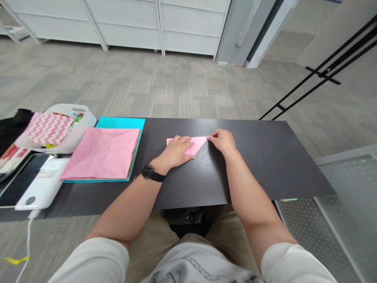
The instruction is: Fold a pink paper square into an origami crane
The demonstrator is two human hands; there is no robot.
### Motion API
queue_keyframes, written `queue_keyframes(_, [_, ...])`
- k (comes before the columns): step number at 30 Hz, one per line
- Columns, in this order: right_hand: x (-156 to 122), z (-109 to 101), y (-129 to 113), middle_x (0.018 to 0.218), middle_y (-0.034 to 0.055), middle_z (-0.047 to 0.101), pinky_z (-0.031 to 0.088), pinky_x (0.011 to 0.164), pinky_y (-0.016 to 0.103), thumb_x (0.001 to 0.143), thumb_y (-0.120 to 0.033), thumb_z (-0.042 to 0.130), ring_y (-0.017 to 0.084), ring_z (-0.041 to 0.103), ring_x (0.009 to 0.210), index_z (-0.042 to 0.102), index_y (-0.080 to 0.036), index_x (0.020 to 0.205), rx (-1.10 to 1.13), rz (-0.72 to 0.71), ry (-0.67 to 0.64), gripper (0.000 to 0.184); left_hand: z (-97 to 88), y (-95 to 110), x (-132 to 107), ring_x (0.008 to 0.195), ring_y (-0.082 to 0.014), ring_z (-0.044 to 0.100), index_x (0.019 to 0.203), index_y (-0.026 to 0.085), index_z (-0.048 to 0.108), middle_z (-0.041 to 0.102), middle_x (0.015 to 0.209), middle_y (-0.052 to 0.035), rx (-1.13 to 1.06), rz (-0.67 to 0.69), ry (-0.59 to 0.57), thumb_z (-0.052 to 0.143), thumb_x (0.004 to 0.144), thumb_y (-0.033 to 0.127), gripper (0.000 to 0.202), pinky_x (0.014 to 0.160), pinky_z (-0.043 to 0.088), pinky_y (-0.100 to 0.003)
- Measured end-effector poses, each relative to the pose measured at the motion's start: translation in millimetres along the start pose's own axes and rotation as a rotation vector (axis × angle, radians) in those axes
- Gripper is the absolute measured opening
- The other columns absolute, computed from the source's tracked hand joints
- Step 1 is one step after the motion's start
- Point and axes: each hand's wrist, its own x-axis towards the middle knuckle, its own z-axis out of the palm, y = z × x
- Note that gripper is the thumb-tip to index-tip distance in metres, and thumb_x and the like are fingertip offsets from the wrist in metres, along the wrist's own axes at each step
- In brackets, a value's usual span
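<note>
Folded pink origami paper (200,144) lies on a dark table (265,161) in front of a seated person, its long axis running left to right, its pointed end aimed right. The left hand (178,151) presses flat on it, fingers slightly spread; the right hand's (224,141) fingers pinch the tip.

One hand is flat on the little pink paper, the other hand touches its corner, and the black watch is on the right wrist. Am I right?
Almost! The head view shows the black watch on the left wrist, not the right. The left hand is flat on the little pink paper, and the right hand touches its corner.
</note>
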Motion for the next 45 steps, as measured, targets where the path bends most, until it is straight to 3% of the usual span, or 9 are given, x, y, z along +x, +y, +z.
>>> queue_keyframes(8, [7, -2, 10, 0.091, 0.0068, 0.079, 0.050, 0.084, 0.036, 0.093, -0.031, 0.078, 0.024, 0.069, 0.087, 0.076, -0.023, 0.082, 0.011, 0.044, 0.101, 0.014, 0.2, 0, -1, 0.135, -0.0373, 0.052, 0.142, 0.023, 0.070, 0.058, 0.160, -0.0092, 0.001, -0.007, -0.005, 0.079, 0.093, 0.050, 0.056, 0.117, 0.045, -0.052])
queue_keyframes(12, [1, -5, 5, 0.092, 0.0066, 0.075, 0.048, 0.084, 0.035, 0.094, -0.028, 0.075, 0.023, 0.065, 0.087, 0.074, -0.022, 0.083, 0.085, -0.126, 0.183, 0.013, 0.0, 1, -3, 0.135, -0.0356, 0.052, 0.141, 0.025, 0.069, 0.058, 0.160, -0.0087, -0.003, 0.015, 0.012, 0.076, 0.095, 0.050, 0.053, 0.117, 0.045, -0.051])
queue_keyframes(16, [-19, 1, -14, 0.096, 0.0051, 0.073, 0.049, 0.084, 0.032, 0.099, -0.025, 0.070, 0.020, 0.065, 0.085, 0.081, -0.023, 0.097, 0.187, -0.399, 0.038, 0.011, -0.5, 5, -3, 0.131, -0.0346, 0.056, 0.143, 0.022, 0.062, 0.063, 0.150, -0.0105, -0.034, 0.010, 0.046, 0.078, 0.093, 0.044, 0.057, 0.115, 0.047, -0.050])
queue_keyframes(19, [-33, 11, -26, 0.101, 0.0050, 0.072, 0.049, 0.086, 0.031, 0.100, -0.026, 0.070, 0.020, 0.067, 0.091, 0.084, -0.025, 0.110, 0.163, -0.492, -0.081, 0.017, -1.1, 5, -2, 0.127, -0.0335, 0.059, 0.140, 0.020, 0.058, 0.067, 0.141, -0.0122, -0.087, -0.006, 0.092, 0.081, 0.091, 0.041, 0.059, 0.113, 0.048, -0.049])
queue_keyframes(24, [-32, 20, -23, 0.101, 0.0055, 0.068, 0.047, 0.078, 0.032, 0.099, -0.034, 0.073, 0.020, 0.065, 0.088, 0.085, -0.025, 0.111, 0.060, -0.454, -0.103, 0.019, -7.1, -4, -2, 0.127, -0.0338, 0.060, 0.136, 0.023, 0.058, 0.064, 0.142, -0.0110, -0.129, 0.002, 0.138, 0.093, 0.078, 0.047, 0.071, 0.111, 0.049, -0.049])
queue_keyframes(28, [-20, 17, -9, 0.104, 0.0064, 0.067, 0.050, 0.084, 0.033, 0.097, -0.032, 0.074, 0.022, 0.065, 0.092, 0.085, -0.025, 0.108, 0.060, -0.372, -0.035, 0.017, -9.4, -13, -3, 0.131, -0.0379, 0.056, 0.140, 0.026, 0.060, 0.063, 0.148, -0.0108, -0.033, -0.019, 0.132, 0.093, 0.077, 0.051, 0.075, 0.112, 0.046, -0.054])
queue_keyframes(34, [-17, 7, 7, 0.123, 0.0129, 0.072, 0.048, 0.106, 0.046, 0.099, -0.016, 0.060, 0.031, 0.063, 0.116, 0.086, -0.025, 0.119, -0.012, -0.415, -0.013, 0.033, -4.4, -18, -1, 0.138, -0.0355, 0.056, 0.130, 0.026, 0.072, 0.063, 0.150, -0.0106, -0.005, 0.033, 0.142, 0.088, 0.085, 0.045, 0.052, 0.120, 0.041, -0.053])
queue_keyframes(38, [-20, 4, 11, 0.142, 0.0108, 0.069, 0.042, 0.113, 0.055, 0.093, -0.011, 0.061, 0.036, 0.058, 0.129, 0.083, -0.029, 0.126, -0.058, -0.468, -0.033, 0.044, -6.0, -22, 1, 0.125, -0.0305, 0.066, 0.119, 0.026, 0.078, 0.074, 0.134, -0.0087, -0.025, 0.063, 0.150, 0.076, 0.094, 0.034, 0.026, 0.115, 0.046, -0.049])
queue_keyframes(45, [-17, 4, 11, 0.133, 0.0074, 0.076, 0.043, 0.112, 0.053, 0.091, -0.021, 0.072, 0.033, 0.065, 0.123, 0.081, -0.029, 0.127, 0.031, -0.547, -0.039, 0.038, -18.4, -29, 2, 0.110, -0.0277, 0.073, 0.106, 0.021, 0.078, 0.080, 0.117, -0.0094, -0.072, 0.031, 0.239, 0.057, 0.104, 0.025, 0.022, 0.099, 0.055, -0.042])
